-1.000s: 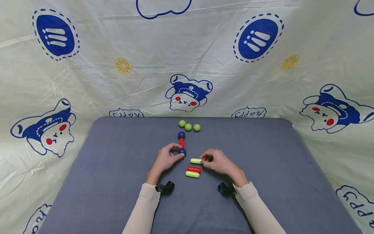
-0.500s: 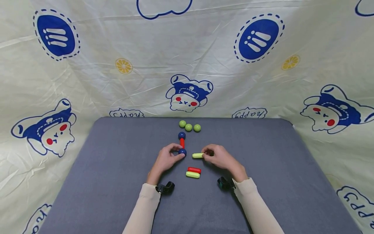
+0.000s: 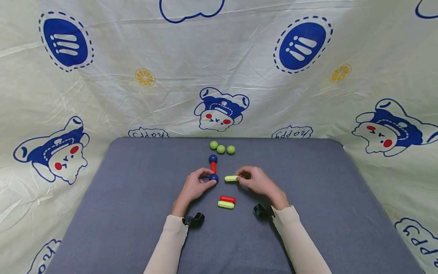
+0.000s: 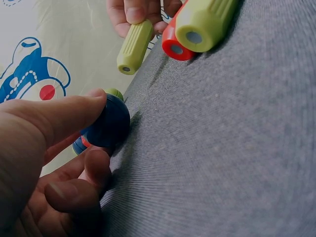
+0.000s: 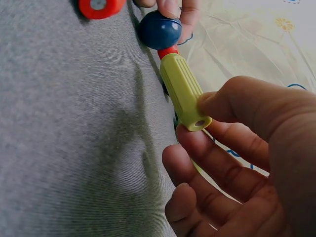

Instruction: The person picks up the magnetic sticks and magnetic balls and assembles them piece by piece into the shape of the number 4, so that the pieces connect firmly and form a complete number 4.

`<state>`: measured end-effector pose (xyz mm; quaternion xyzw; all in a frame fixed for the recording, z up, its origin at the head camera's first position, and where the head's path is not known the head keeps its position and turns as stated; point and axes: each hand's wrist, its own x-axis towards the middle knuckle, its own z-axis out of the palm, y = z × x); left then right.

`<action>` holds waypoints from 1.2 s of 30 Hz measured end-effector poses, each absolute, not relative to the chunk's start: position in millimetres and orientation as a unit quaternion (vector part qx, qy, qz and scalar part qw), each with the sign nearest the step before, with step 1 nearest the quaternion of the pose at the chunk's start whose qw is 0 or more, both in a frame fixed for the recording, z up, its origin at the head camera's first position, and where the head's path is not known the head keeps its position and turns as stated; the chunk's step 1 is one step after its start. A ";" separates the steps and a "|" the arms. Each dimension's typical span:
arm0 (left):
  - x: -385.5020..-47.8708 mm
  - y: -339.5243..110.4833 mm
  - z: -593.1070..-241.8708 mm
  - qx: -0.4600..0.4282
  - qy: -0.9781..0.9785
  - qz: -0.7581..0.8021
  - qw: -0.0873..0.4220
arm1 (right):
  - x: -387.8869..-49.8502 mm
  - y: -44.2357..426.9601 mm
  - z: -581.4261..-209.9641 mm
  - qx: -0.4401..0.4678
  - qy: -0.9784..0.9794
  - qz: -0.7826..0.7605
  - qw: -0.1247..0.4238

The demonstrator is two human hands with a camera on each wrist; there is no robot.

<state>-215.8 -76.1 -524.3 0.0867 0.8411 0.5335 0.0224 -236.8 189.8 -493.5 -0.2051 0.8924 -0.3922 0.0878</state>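
"Fingers [image 4: 69, 195] of the left hand [image 3: 193, 186], go."

"Grasping. Thumb and fingertips pinch the near blue ball [image 3: 213, 178]: dark, glossy, round, down at the grey cloth-covered table [image 3: 137, 198]."

"Attached to?"

"Red rod [image 3: 213, 168], slim, leading away to the far blue ball [image 3: 213, 159], same colour and shine. Whole piece looks like a dumbbell. Rod texture: can't tell."

"Past that?"

"Three lime-green balls [image 3: 220, 149], shiny, short uneven row, just beside one another near the table's back edge."

"Middle, lower down?"

"Loose red rod [image 3: 227, 198] and loose yellow-green rod [image 3: 226, 204], lying side by side. Both short and blunt, grey disc set in the end per left wrist view. Yellow-green one is faceted, grooved lengthwise."

"Right hand [image 3: 254, 182]?"

"Also grasping. Thumb and fingertips pinch the held yellow-green rod [image 3: 231, 178] at its right end, other fingers loosely bent."

"Looks like?"

"Pale yellow-green, straight, stubby, long grooves down the sides, round grey inset in the blunt end. No marks I can make out."

"Where exactly?"

"Right of the near blue ball, left end pointing at it. Overlaps the other red part in right wrist view, but head view shows a gap, so near, not touching."
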 end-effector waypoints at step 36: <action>-214.3 -77.0 -521.6 0.082 0.846 0.526 0.034 | -240.8 182.4 -495.2 -0.189 0.885 -0.417 0.087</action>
